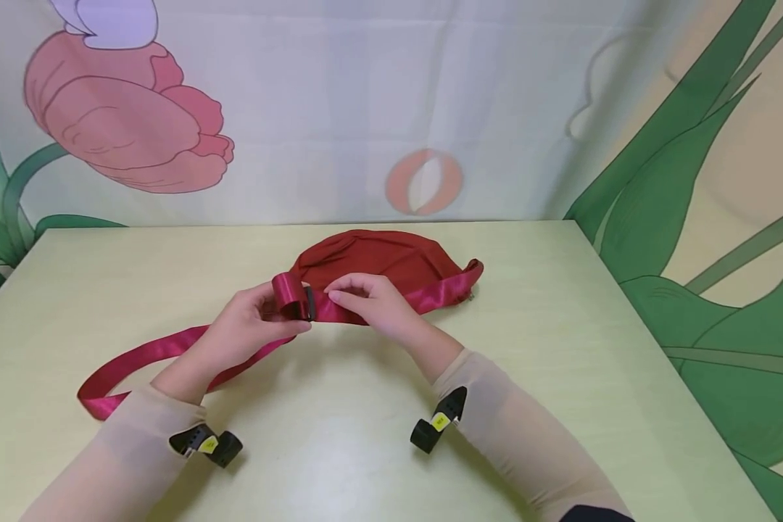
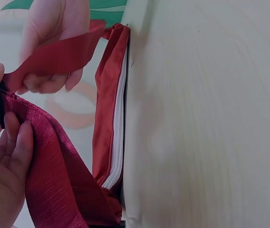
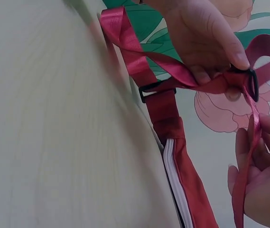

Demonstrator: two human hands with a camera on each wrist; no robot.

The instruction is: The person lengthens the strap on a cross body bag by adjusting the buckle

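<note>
A red waist bag lies near the table's far edge, its satin strap looping out to the left. My left hand grips the strap at a black slider buckle, thumb and fingers on either side, with a small strap loop standing up beside it. Just right of that buckle, my right hand pinches the strap. The right wrist view shows the slider on edge, the strap running from it to my right hand. A second black buckle joins the strap near the bag's end. A white zipper runs along the bag.
The pale table spreads under my forearms. Behind it hangs a printed curtain with a pink flower and green leaves. A small black camera is strapped to my left wrist, and another camera to my right.
</note>
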